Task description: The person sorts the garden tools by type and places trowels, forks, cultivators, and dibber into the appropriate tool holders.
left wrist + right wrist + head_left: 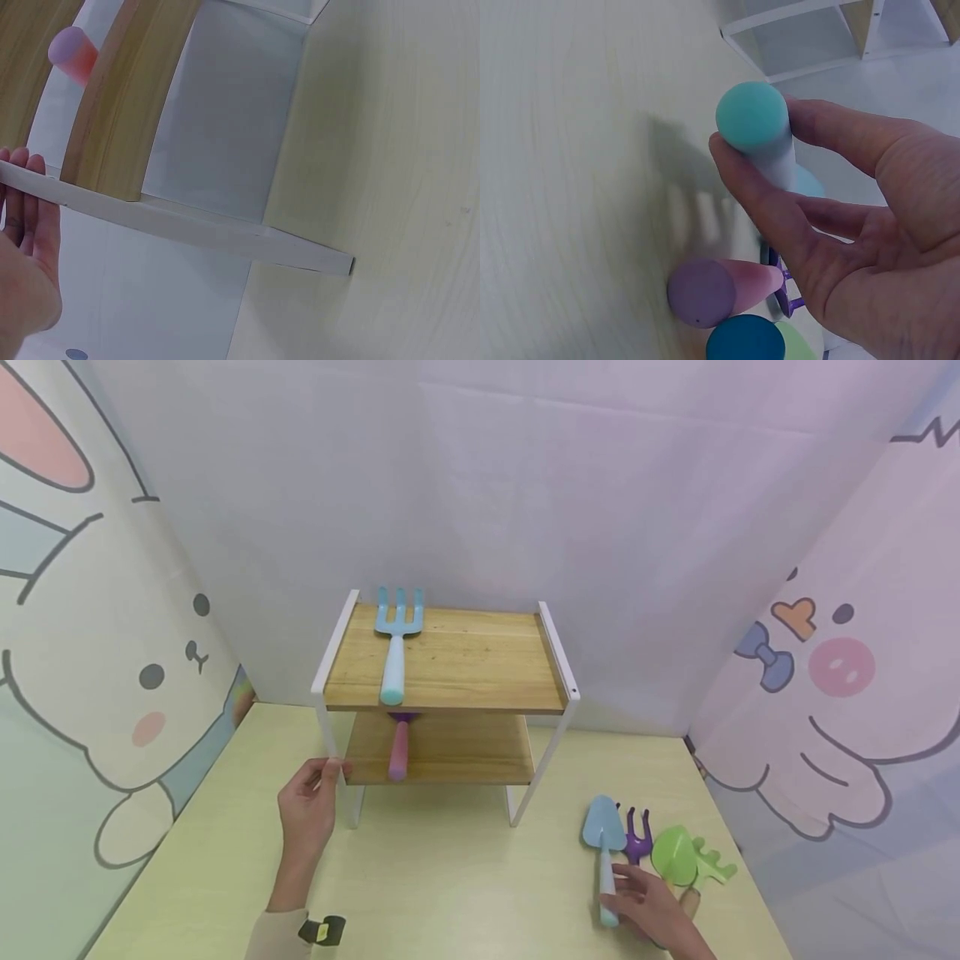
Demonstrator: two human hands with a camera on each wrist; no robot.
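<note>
My right hand [651,906] pinches the pale handle of a light blue toy trowel [603,823] at the right. In the right wrist view its teal handle end [751,114] sits between thumb and fingers, above the table. My left hand [309,803] holds the white left front post of a two-tier wooden shelf [480,670]; in the left wrist view the fingers [31,202] wrap the post [187,225]. On the top tier lies a light blue hand fork [397,639], tines to the back. A pink-handled tool [399,752] rests on the lower tier, its purple head mostly hidden.
Beside the trowel on the table lie a purple fork [638,839], a green trowel [675,856] and a green rake [711,864]. My right hand partly covers their handles. Printed cloth [480,485] stands behind the shelf and at both sides.
</note>
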